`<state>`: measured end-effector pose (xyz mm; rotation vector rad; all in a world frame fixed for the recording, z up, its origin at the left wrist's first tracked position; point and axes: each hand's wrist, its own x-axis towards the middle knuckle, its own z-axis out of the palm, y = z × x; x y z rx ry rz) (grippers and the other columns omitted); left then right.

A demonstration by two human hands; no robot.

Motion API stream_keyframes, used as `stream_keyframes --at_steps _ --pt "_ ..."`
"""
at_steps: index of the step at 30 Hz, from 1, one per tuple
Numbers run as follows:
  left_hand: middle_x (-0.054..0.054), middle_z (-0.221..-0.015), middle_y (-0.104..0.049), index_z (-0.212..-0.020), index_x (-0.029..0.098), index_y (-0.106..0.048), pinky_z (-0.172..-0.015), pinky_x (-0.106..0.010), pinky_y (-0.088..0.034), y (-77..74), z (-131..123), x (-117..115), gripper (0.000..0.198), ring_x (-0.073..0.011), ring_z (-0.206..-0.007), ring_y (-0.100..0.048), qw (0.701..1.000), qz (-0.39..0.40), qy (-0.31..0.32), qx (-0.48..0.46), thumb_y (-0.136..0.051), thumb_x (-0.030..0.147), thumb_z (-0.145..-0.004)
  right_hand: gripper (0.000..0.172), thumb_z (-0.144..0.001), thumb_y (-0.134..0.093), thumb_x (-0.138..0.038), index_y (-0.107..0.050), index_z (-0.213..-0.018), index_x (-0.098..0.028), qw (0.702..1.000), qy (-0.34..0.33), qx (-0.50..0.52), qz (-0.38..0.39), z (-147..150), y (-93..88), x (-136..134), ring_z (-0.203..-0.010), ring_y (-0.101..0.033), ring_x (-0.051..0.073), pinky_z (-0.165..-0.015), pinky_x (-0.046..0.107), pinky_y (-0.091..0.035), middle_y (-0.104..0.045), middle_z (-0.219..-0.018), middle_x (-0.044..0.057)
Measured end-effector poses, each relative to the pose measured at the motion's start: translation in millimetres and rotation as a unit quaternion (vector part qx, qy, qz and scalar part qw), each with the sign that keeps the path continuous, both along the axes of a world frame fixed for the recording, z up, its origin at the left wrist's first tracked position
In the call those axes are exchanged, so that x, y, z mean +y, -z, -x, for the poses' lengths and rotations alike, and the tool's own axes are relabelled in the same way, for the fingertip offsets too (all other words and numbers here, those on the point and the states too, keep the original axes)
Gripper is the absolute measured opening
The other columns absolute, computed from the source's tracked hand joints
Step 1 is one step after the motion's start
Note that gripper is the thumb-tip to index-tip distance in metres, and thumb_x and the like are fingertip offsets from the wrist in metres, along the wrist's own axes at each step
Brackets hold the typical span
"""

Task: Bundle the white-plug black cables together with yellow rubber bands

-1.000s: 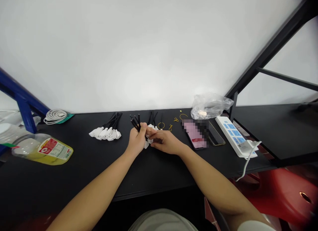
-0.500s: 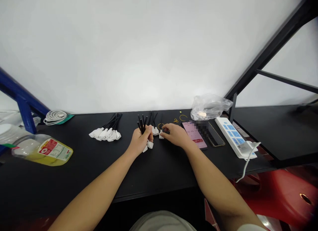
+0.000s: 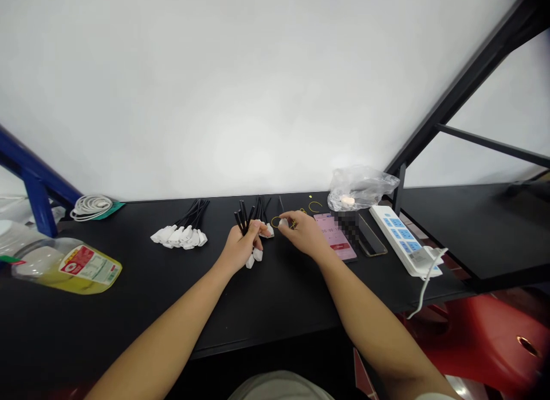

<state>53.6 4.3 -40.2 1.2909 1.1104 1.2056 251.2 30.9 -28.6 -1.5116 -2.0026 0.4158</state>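
Note:
My left hand point(image 3: 239, 244) is closed round a bunch of black sticks with white tips point(image 3: 248, 219); the black ends stick up past my fingers and white tips hang below my palm. My right hand point(image 3: 306, 232) is just to the right, pinching one white-tipped stick point(image 3: 282, 221) off the black table point(image 3: 275, 285). A few more such sticks point(image 3: 263, 208) lie behind my hands. A separate bundle of the same sticks point(image 3: 183, 228) lies further left, white tips toward me.
Yellow rubber bands point(image 3: 315, 206) lie behind my right hand. A phone with a pink screen point(image 3: 335, 236), a dark phone point(image 3: 373, 235), a white power strip point(image 3: 403, 238) and a clear plastic bag point(image 3: 361, 186) sit to the right. A plastic bottle point(image 3: 60, 263) and coiled white cable point(image 3: 91, 206) are at the left.
My right hand left the bunch in my left hand, moved right and back, and pinched a single stick from the table. The left hand kept its bunch, shifting slightly right.

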Motion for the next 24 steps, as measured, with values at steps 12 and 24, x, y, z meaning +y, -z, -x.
stream_keyframes --at_steps 12,24 --pt "-0.011 -0.097 -0.075 -0.098 0.018 -0.075 -0.082 -0.032 -0.055 4.7 3 0 0.050 -0.0213 -0.091 -0.070 0.999 -0.043 -0.025 -0.005 -0.054 0.063 -0.090 0.020 -0.078 -0.065 -0.011 -0.067 -0.096 -0.021 0.966 -0.257 -0.033 0.010 15 3.2 -17 -0.076 -0.060 0.014 -0.070 0.024 -0.042 -0.070 -0.093 0.001" --pt "0.008 -0.052 -0.043 -0.086 0.017 -0.063 -0.058 -0.026 -0.050 3.6 -5 -3 0.043 -0.0091 -0.046 -0.043 0.994 -0.040 -0.006 -0.105 -0.057 0.060 -0.090 0.032 -0.088 -0.064 -0.024 -0.065 -0.120 -0.024 0.988 -0.141 -0.059 0.013 2 7.4 -1 -0.101 -0.064 0.019 -0.086 0.030 -0.046 -0.067 -0.114 0.006"
